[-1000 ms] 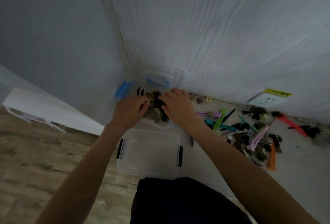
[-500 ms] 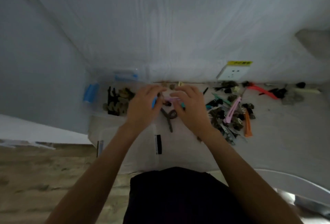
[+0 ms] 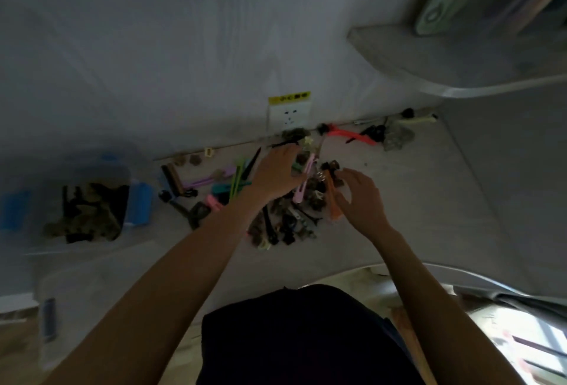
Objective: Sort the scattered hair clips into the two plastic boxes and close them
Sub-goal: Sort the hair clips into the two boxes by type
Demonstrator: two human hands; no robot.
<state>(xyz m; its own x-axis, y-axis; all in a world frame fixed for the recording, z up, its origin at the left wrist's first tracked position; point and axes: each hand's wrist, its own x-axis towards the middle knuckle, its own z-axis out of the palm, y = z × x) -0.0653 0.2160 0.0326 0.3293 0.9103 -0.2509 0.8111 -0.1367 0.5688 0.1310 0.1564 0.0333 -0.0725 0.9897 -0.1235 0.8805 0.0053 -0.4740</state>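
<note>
Nearest, a clear lidded box sits at the left edge of the pale surface. Beyond it an open box holds dark clips. Both hands reach into the scattered clip pile: the left hand lies flat, fingers straight, and the right hand hovers loosely curled, seemingly holding nothing, beside an orange clip. A wall socket sits behind.

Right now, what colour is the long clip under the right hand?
Orange, lying just under the right hand; the head view shows it.
</note>
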